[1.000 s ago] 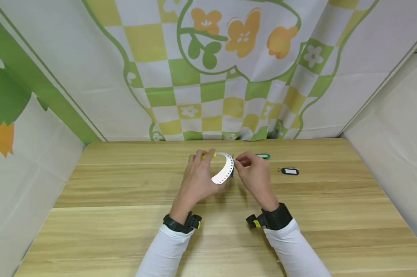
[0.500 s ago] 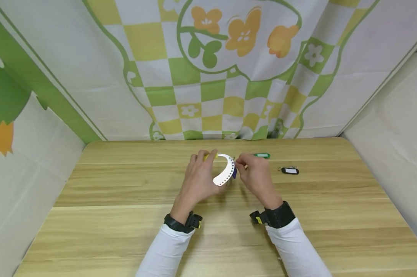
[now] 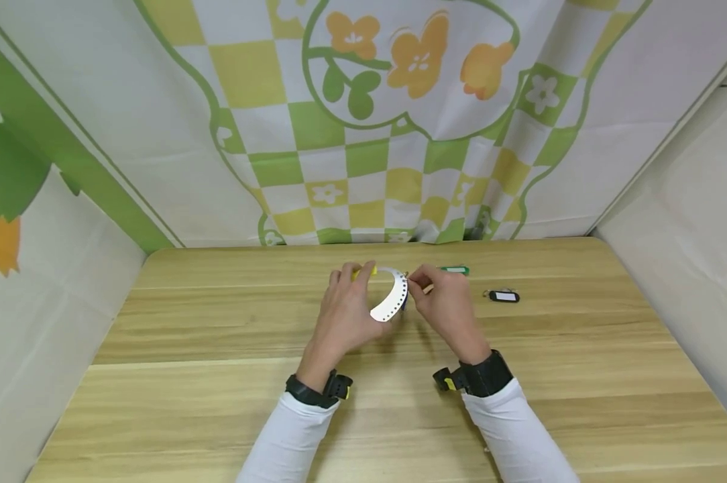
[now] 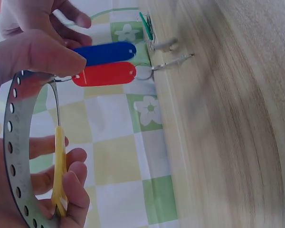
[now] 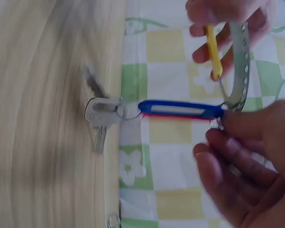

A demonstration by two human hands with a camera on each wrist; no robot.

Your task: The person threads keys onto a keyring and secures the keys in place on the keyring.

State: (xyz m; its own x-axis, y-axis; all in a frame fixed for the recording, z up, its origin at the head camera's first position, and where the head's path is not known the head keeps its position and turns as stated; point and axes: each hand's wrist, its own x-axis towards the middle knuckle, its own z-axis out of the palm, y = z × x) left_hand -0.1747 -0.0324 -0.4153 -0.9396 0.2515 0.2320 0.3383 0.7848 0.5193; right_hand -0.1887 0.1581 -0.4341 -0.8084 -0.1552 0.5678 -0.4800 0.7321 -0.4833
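Note:
My left hand (image 3: 347,310) grips a key holder, a crescent-shaped white metal plate (image 3: 394,300) with a row of holes and a yellow handle (image 4: 60,166). In the left wrist view its fingers curl about the handle and the thumb lies over the plate's upper end. A blue key tag (image 4: 107,53) and a red key tag (image 4: 104,74) hang from the holder, keys (image 5: 103,111) dangling below them. At the plate's outer edge, my right hand (image 3: 448,307) pinches the small ring at the blue tag's top, partly hidden by the fingertips.
On the wooden table (image 3: 218,402), a green key tag (image 3: 456,270) lies behind the right hand. Farther right is a black key tag (image 3: 504,296) with a ring. A checkered, flowered curtain (image 3: 363,161) stands along the table's back edge.
The holder and right hand shift slightly right, then back left. The blue tag shows more half a second ago than now. Both hands keep their holds.

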